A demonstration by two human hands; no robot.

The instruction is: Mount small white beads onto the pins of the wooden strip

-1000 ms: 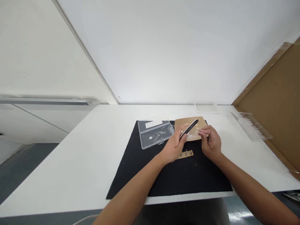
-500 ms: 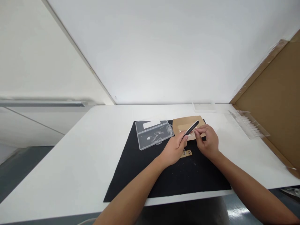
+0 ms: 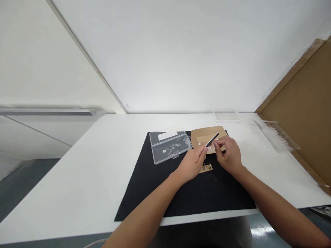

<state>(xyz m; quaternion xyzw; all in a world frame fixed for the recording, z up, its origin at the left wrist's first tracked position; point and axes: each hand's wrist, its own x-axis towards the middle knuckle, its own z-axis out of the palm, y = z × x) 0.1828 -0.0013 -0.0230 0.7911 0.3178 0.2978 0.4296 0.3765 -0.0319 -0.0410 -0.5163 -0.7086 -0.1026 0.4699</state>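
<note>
My left hand (image 3: 192, 161) is closed around a slim nail file (image 3: 212, 139), black-faced with a white edge and rounded end, which points up and to the right. Just right of the file, my right hand (image 3: 229, 153) pinches thumb and forefinger together; whatever small piece is between them is too small to make out. Beneath both hands lies a brown paper tray (image 3: 198, 133) with small whitish bits in it. Nearer me, a small wooden strip with metal fittings (image 3: 206, 168) rests on the black mat (image 3: 191, 196), partly hidden by my left hand.
Left of the hands, an open clear plastic case (image 3: 158, 158) holds several clear nail tips. A clear tray (image 3: 227, 120) stands at the back. On the right, a clear box with pale pieces (image 3: 276, 136) lies near the cardboard wall (image 3: 305, 103).
The nail file has turned in my left hand, so more of its white edge shows. My right fingertips have shifted slightly left, still pinched. The whole view has tilted a little.
</note>
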